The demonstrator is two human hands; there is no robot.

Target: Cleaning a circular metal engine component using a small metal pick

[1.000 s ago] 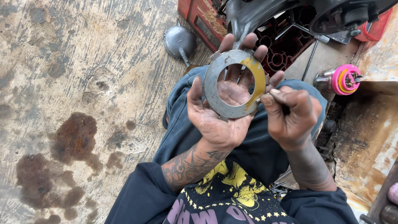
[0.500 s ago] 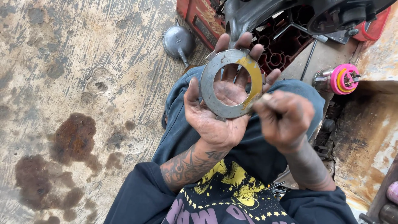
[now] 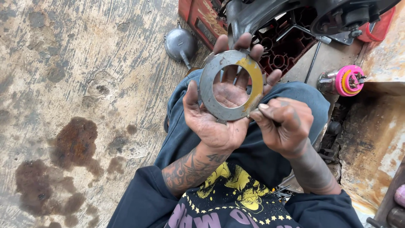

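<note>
A flat grey metal ring plate [image 3: 211, 95], smeared yellow along its right side, rests in my left hand [image 3: 213, 124], whose fingers spread behind it and show through the hole. My right hand [image 3: 283, 123] is curled beside the plate's lower right rim, thumb and forefinger pinched at the edge; whether something small is between them is hidden. Both hands are grimy and held above my lap in blue trousers [image 3: 190, 135].
A stained concrete floor [image 3: 76, 105] lies to the left. A grey metal oil can [image 3: 180, 42] stands by a red crate [image 3: 291, 46]. Dark machine parts [image 3: 337, 17] hang above. A pink and yellow spool [image 3: 348, 80] sits on a rusty ledge at the right.
My right hand has dropped lower and turned knuckles-up at the plate's lower right edge. The plate stays in my left hand, tilted slightly.
</note>
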